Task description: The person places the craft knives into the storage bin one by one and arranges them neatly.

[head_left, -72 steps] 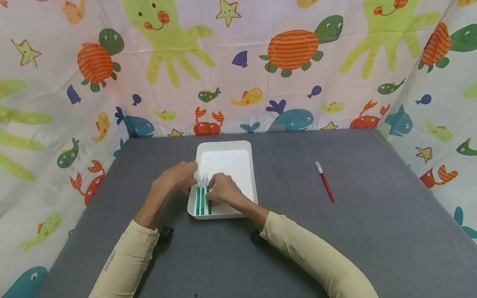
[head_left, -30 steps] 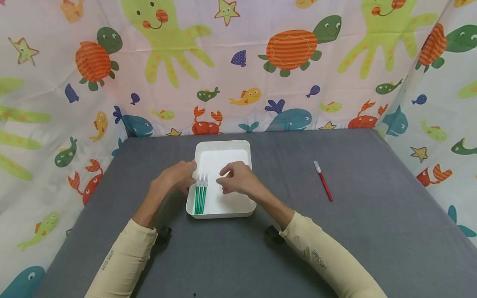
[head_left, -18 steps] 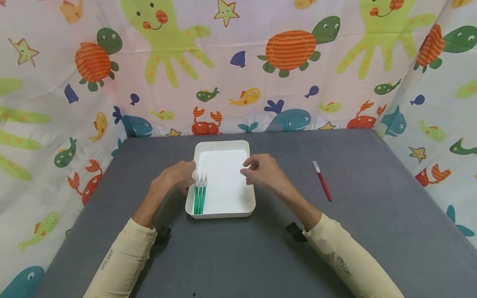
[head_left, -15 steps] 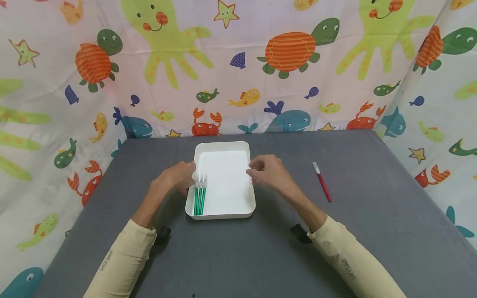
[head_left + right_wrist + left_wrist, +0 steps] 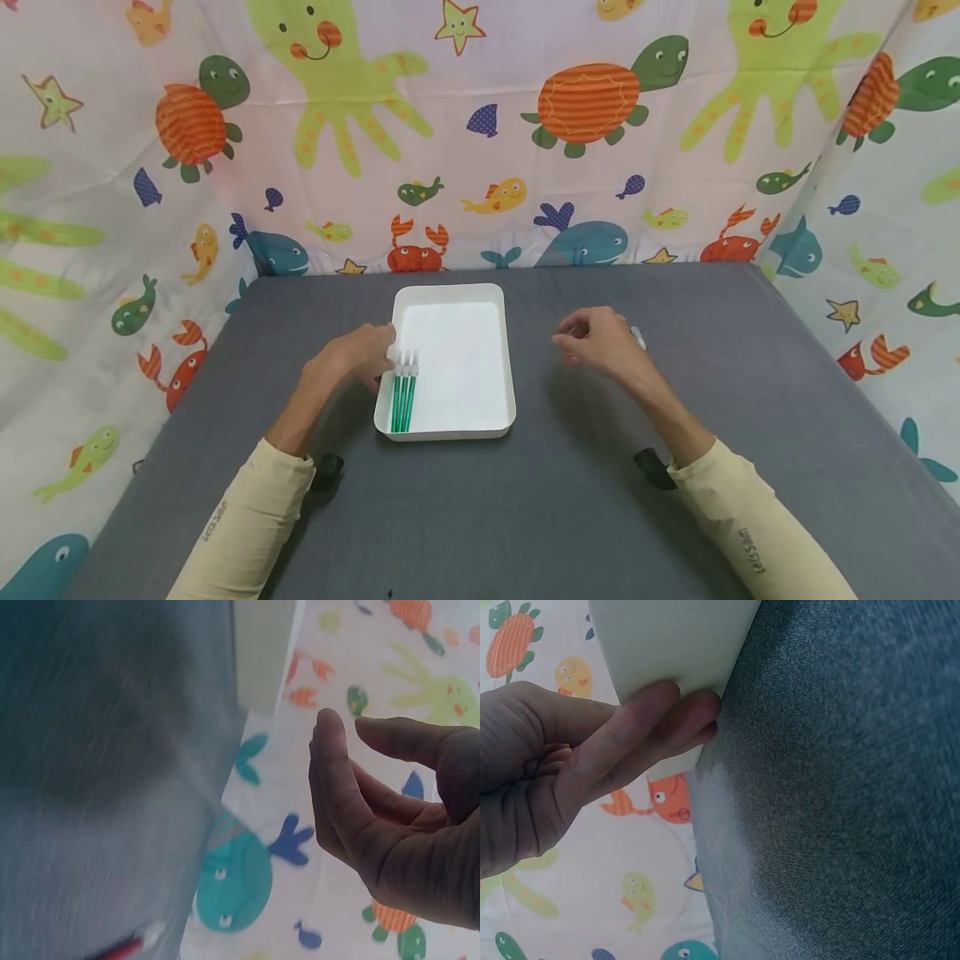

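A white rectangular tray [image 5: 459, 358] lies on the grey cloth. Three forks with green handles [image 5: 403, 404] and pale heads lie side by side in its near left part. My left hand [image 5: 354, 354] pinches the tray's left wall, thumb at the rim; in the left wrist view its fingers [image 5: 641, 705] press against the outer side. My right hand [image 5: 600, 340] hovers to the right of the tray, thumb and fingers loosely bent, holding nothing. Behind it a slim red-handled item [image 5: 124, 949] with a whitish end is mostly hidden in the head view; its kind is unclear.
Grey cloth [image 5: 480, 517] covers the table. A curtain [image 5: 450, 150] printed with sea animals hangs along the back and both sides. Dark wrist-worn devices [image 5: 654, 468] sit under the forearms.
My right hand has let go of the third fork, lifted off and moved right, past the tray toward the red-handled item. The left hand keeps its place on the tray wall.
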A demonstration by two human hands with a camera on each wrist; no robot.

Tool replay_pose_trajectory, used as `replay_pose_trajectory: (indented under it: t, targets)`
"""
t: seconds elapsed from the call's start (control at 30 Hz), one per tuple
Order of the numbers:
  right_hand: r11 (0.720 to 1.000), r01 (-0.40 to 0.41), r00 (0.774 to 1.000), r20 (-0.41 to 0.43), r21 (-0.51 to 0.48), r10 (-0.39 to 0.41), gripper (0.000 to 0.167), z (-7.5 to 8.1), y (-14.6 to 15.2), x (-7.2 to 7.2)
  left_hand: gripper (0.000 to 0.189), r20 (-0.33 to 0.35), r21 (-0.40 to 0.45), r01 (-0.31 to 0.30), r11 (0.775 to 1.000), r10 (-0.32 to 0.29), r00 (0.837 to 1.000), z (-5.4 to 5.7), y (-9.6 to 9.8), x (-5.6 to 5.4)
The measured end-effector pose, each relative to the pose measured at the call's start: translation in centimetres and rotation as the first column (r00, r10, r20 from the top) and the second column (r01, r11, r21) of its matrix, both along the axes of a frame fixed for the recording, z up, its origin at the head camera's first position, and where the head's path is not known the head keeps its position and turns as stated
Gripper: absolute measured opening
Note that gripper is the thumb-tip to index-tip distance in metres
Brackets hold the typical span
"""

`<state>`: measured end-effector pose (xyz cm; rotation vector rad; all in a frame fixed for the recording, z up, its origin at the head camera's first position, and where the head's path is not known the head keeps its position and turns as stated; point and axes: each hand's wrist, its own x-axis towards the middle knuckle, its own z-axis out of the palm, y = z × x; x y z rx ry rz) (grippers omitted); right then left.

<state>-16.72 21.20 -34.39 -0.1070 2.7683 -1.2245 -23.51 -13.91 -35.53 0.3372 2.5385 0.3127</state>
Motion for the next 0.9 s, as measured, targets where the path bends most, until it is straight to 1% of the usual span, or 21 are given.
replay_pose_trajectory:
  t: [0.17,0.23,0.37,0.5,0.63,0.83,0.9]
  targets:
    - [0.998,0.03,1.0,-0.013,0.056,-0.029,0.035,-0.2,2.6,0.4,0.06,-0.002,-0.002,0.005,1.0,-0.005,1.0,-0.1,0.0,0.1]
    - [0.997,0.036,0.999,-0.006,0.074,-0.035,0.036,-0.3,3.6,0.6,0.06,-0.001,-0.003,-0.001,1.0,0.001,1.0,-0.1,0.0,0.1]
    - [0.992,0.046,0.998,0.043,0.113,-0.052,0.039,-0.4,5.4,0.8,0.062,0.009,-0.004,-0.018,1.0,0.018,1.0,0.0,0.1,0.1]
    - [0.986,0.053,0.995,0.075,0.159,-0.066,0.04,-0.5,7.1,0.9,0.062,0.003,-0.011,-0.01,1.0,0.01,1.0,-0.1,0.1,0.0]
    - [0.98,0.072,0.992,0.089,0.185,-0.089,0.041,-0.6,8.3,0.8,0.061,-0.004,-0.018,-0.017,1.0,0.017,1.0,-0.1,0.0,-0.1]
    - [0.98,0.088,0.985,0.132,0.176,-0.112,0.04,-0.8,9.8,0.4,0.063,-0.008,-0.016,-0.027,0.999,0.027,1.0,-0.2,0.1,0.1]
    - [0.973,0.095,0.983,0.137,0.211,-0.126,0.039,-0.9,10.2,0.3,0.064,-0.008,-0.013,-0.027,1.0,0.027,1.0,-0.2,0.1,0.1]
